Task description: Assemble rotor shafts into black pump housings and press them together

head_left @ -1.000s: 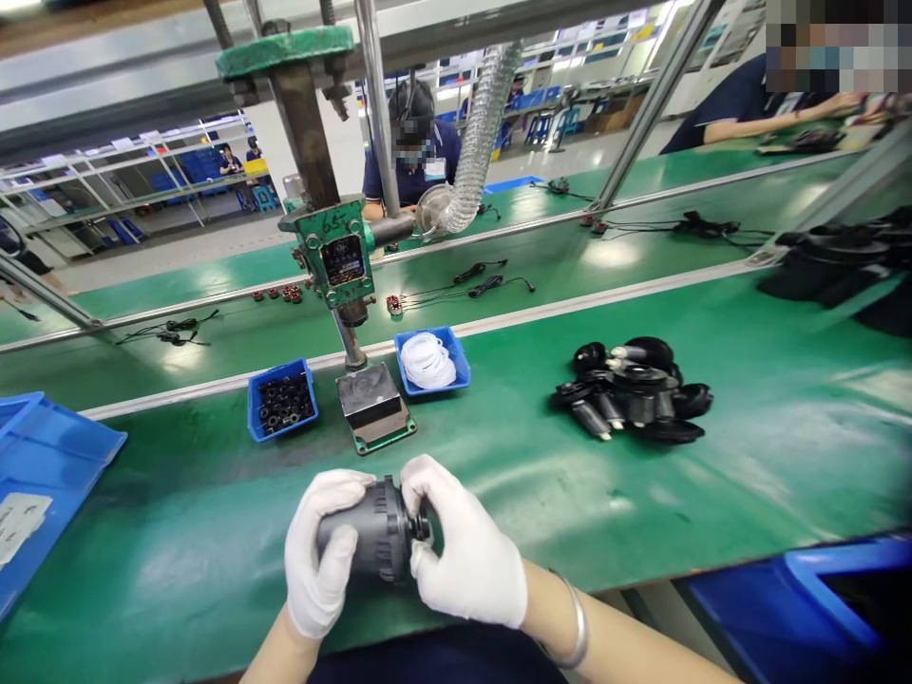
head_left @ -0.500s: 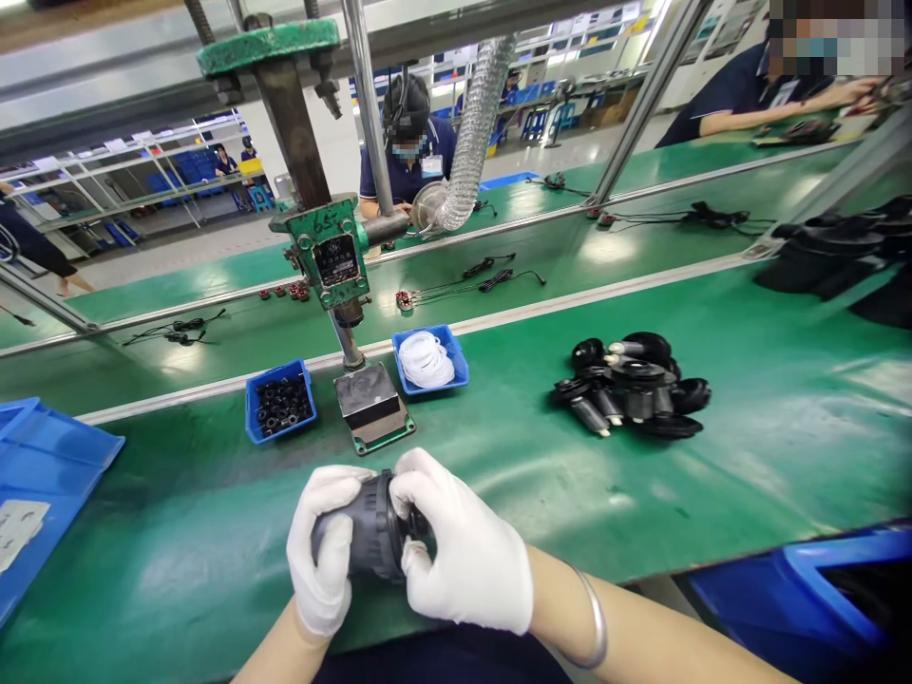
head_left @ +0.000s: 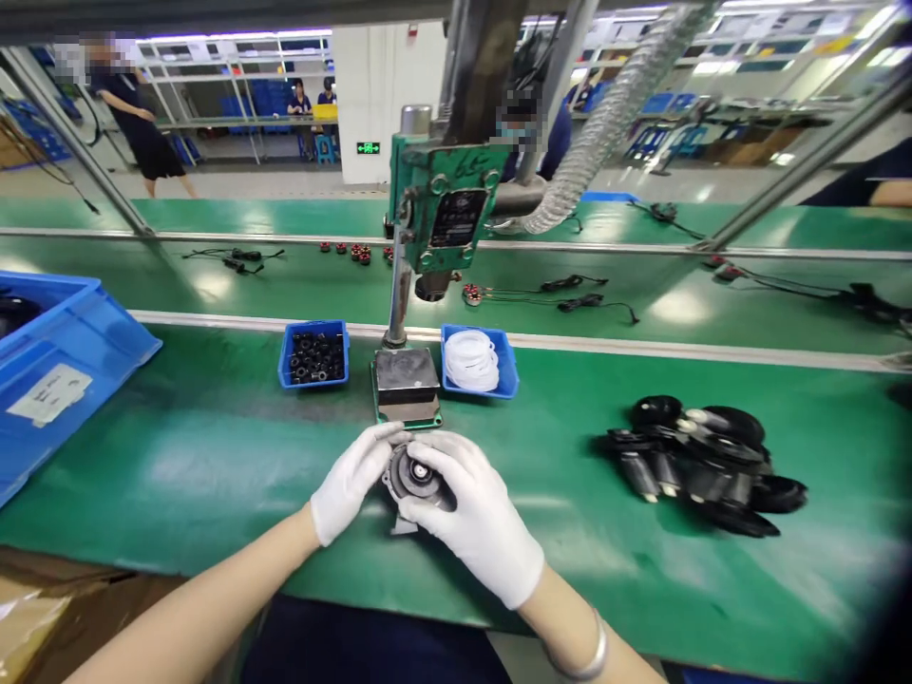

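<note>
Both my hands wear white gloves and grip one dark grey round motor housing [head_left: 411, 477] just above the green bench. My left hand [head_left: 349, 483] cups its left side. My right hand [head_left: 476, 518] wraps over its right side, fingers on its top face, where a small white centre shows. The part sits just in front of the grey base plate [head_left: 405, 378] of a green bench press [head_left: 440, 204].
A small blue tray of black rings [head_left: 314, 354] stands left of the press and a blue tray of white rings [head_left: 476, 361] right of it. A pile of black parts [head_left: 702, 464] lies at right. A large blue bin [head_left: 61, 356] is at left. Other workers stand beyond.
The view swung left and downward. The housing went from lying on its side between my hands to facing up, and both hands moved forward toward the press base.
</note>
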{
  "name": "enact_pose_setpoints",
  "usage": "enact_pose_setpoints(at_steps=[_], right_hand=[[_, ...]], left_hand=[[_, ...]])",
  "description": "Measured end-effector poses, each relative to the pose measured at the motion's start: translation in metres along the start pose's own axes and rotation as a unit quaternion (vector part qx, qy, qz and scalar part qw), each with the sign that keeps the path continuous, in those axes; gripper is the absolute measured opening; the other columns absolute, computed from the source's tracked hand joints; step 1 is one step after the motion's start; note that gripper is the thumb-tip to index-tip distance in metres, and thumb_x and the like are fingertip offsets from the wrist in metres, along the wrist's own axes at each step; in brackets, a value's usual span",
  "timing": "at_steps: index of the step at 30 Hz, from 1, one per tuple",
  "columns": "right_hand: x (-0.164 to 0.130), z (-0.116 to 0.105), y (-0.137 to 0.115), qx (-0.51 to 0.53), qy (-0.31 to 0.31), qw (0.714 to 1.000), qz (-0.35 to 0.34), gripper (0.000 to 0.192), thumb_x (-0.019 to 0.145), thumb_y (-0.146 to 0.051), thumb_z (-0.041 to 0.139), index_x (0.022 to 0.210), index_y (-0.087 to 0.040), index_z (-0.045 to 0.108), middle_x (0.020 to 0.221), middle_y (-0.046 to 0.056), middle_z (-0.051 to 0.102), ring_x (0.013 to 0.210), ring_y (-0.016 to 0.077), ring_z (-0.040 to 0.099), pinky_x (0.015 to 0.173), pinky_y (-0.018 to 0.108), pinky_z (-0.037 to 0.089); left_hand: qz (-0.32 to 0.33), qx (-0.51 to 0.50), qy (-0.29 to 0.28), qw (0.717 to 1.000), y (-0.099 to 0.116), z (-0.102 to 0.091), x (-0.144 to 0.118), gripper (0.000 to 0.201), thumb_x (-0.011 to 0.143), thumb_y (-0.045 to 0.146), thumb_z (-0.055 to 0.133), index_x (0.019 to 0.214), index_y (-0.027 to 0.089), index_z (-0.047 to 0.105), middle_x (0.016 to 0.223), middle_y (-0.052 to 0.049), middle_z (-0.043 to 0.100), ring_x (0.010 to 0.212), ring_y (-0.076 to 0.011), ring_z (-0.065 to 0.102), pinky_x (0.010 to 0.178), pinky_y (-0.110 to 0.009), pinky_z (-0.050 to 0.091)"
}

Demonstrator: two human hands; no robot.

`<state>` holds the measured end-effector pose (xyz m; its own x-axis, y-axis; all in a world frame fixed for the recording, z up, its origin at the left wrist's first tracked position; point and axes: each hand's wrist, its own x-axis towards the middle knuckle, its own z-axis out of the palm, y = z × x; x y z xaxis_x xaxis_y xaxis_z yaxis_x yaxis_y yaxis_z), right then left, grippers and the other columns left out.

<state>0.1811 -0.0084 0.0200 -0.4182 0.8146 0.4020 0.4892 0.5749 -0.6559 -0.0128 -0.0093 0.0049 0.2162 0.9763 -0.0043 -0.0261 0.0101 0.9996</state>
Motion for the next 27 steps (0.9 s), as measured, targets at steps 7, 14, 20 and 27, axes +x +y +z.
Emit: enact_pose_setpoints(at_steps=[7,14,20,27], right_hand=[[0.007,-0.003,0.012,0.207,-0.082,0.972,0.073,0.042,0.076,-0.025,0.078,0.115,-0.027,0.063,0.129,0.006,0.06,0.121,0.0265,0.055,0.107,0.046,0.043],[0.036,-0.024,0.032,0.165,-0.225,0.96,0.037,0.062,0.067,-0.045,0.087,0.123,-0.03,0.066,0.125,0.007,0.064,0.127,0.0353,0.049,0.11,0.056,0.034],[0.039,-0.024,0.03,0.148,-0.253,0.956,0.019,0.078,0.075,-0.046,0.081,0.143,-0.028,0.048,0.135,0.009,0.055,0.124,0.0323,0.051,0.107,0.051,0.041],[-0.049,-0.028,0.0,0.107,-0.014,0.993,0.047,0.04,0.091,-0.028,0.058,0.131,-0.027,0.058,0.121,0.01,0.064,0.115,0.0335,0.057,0.106,0.057,0.039]], left_hand=[[0.069,0.148,-0.069,0.984,-0.009,0.014,-0.018,0.131,0.064,0.03,0.082,0.153,0.014,-0.013,0.153,-0.021,0.033,0.14,-0.0332,0.037,0.118,-0.049,0.029],[0.129,0.189,-0.054,0.972,-0.009,0.017,-0.013,0.121,0.069,0.028,0.073,0.153,0.014,-0.013,0.15,-0.02,0.038,0.135,-0.0329,0.045,0.114,-0.047,0.037],[0.152,0.206,-0.018,0.966,-0.013,0.025,-0.015,0.119,0.07,0.022,0.068,0.152,0.015,-0.017,0.149,-0.019,0.04,0.134,-0.0319,0.047,0.112,-0.046,0.04],[0.127,0.17,-0.008,0.977,-0.017,0.031,-0.017,0.12,0.067,0.022,0.069,0.152,0.012,-0.014,0.137,-0.019,0.052,0.126,-0.0329,0.054,0.112,-0.047,0.04]])
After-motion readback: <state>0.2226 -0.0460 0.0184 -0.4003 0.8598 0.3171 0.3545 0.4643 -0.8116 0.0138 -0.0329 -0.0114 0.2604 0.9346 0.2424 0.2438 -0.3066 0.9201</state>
